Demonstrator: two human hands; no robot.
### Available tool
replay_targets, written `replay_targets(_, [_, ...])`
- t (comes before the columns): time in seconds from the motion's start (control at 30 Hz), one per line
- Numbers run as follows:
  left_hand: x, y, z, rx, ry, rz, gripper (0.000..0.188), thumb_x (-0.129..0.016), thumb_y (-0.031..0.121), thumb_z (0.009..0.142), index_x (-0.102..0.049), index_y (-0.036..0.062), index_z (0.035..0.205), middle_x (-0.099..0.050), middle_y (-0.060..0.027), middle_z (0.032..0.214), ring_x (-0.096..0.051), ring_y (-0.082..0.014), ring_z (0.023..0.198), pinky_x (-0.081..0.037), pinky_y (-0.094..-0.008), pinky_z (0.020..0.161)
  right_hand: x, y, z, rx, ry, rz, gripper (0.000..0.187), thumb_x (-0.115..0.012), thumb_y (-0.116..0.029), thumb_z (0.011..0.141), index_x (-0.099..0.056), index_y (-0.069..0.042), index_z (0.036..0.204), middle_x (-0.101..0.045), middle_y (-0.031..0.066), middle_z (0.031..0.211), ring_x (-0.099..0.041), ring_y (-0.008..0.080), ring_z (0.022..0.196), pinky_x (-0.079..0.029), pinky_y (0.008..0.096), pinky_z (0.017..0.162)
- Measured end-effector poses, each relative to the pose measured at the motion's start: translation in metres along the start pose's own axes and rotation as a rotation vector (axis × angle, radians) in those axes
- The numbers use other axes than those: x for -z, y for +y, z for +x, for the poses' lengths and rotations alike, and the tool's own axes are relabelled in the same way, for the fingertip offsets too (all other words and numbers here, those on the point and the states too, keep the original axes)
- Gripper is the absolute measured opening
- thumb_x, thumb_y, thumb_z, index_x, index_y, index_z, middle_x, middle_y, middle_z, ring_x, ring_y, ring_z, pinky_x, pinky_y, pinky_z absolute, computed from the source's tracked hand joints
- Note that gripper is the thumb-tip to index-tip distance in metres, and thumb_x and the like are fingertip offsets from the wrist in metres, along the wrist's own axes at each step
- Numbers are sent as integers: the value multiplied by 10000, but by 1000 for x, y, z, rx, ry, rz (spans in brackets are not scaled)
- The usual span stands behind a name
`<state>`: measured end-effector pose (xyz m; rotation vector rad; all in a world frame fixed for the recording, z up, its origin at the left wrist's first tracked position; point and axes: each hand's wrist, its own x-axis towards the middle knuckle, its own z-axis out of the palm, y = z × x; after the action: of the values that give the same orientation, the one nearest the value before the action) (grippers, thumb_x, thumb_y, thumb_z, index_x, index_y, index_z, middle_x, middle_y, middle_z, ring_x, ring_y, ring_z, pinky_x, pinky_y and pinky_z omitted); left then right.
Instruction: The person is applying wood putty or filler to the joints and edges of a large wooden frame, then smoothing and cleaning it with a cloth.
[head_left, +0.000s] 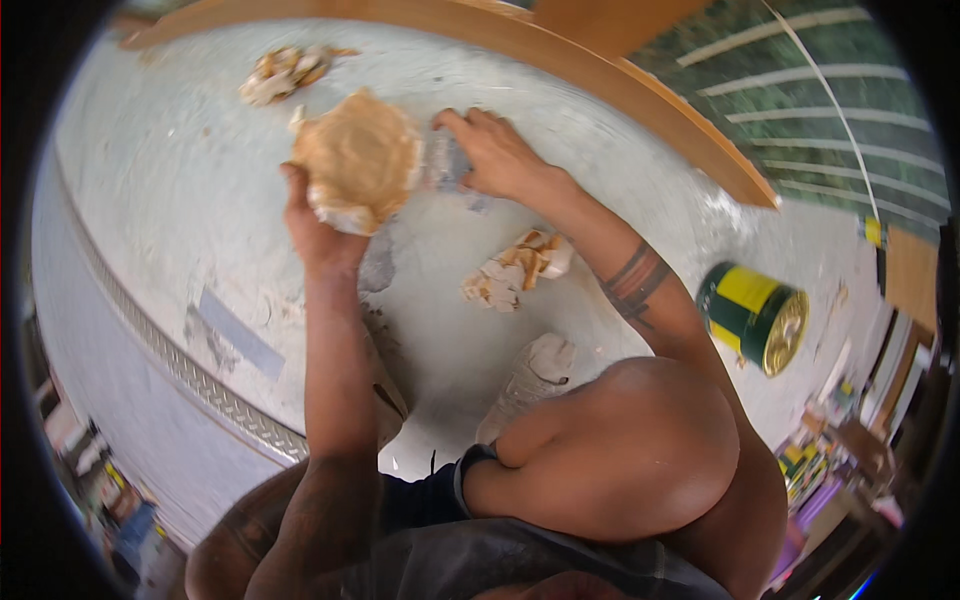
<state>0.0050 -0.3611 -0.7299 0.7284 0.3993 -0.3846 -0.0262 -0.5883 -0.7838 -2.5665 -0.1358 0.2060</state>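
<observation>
My left hand (pixel 325 225) grips the lower left edge of a round tan piece (pixel 358 160), its top smeared with paste and its rim ragged and whitish. Just right of it, my right hand (pixel 490 150) has its fingers and thumb curled round a greyish flat piece (pixel 446 160), blurred, its kind unclear. Crumpled white-and-tan scraps (pixel 515 268) lie on the pale floor (pixel 430 340) below my right hand. Another crumpled scrap pile (pixel 285 74) is beyond the round piece, at the far left.
A green-and-yellow can (pixel 752 316) lies on its side at the right. An orange-brown board edge (pixel 600 90) curves along the far side. A grey strip (pixel 240 335) is stuck at the left, near a metal tread-plate edging (pixel 190 350). My bent knee (pixel 650 440) fills the near right.
</observation>
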Motion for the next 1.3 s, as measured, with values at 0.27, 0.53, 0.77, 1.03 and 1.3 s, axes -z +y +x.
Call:
replay_targets(0.27, [-9, 7, -1, -10, 20, 32, 661, -257, 532, 1105, -374, 69, 1562, -433, -159, 1584, -408, -383, 1457, -301, -575, 1216, 55, 8, -75, -226, 152, 509, 276, -745, -66, 876, -548, -54, 1068, -666, 158, 896, -700, 323, 897, -537, 415, 758])
replay_targets(0.53, [4, -7, 1, 106, -88, -45, 621, -298, 502, 1114, -405, 39, 1513, -521, -154, 1492, -515, -361, 1364, -401, -552, 1155, 72, 37, -132, -228, 381, 199, 272, -785, -51, 824, -618, -11, 1035, -658, 142, 861, -681, 295, 769, -526, 374, 669])
replay_targets(0.77, [9, -11, -4, 95, -131, -27, 668, -274, 560, 1100, -385, 50, 1517, -526, -135, 1472, -547, -327, 1342, -487, -522, 1096, 87, 32, -121, -348, 163, -130, 175, -643, -36, 856, -659, -17, 1030, -685, 179, 947, -682, 352, 811, -550, 415, 714])
replay_targets(1.03, [13, -8, -8, 86, -108, -66, 646, -276, 524, 1113, -382, 28, 1512, -541, -145, 1447, -557, -323, 1323, -480, -494, 1097, 104, 28, -93, -284, 64, -566, 554, -610, -51, 920, -570, -213, 1447, -636, 127, 1290, -694, 352, 994, -580, 441, 847])
replay_targets(1.3, [34, -16, -5, 90, -173, -95, 631, -303, 513, 1113, -403, 19, 1492, -558, -144, 1427, -580, -318, 1299, -499, -498, 1076, 91, 56, -79, -39, 90, -823, 484, -647, -85, 912, -597, -106, 1393, -613, 107, 1334, -718, 300, 961, -615, 426, 766])
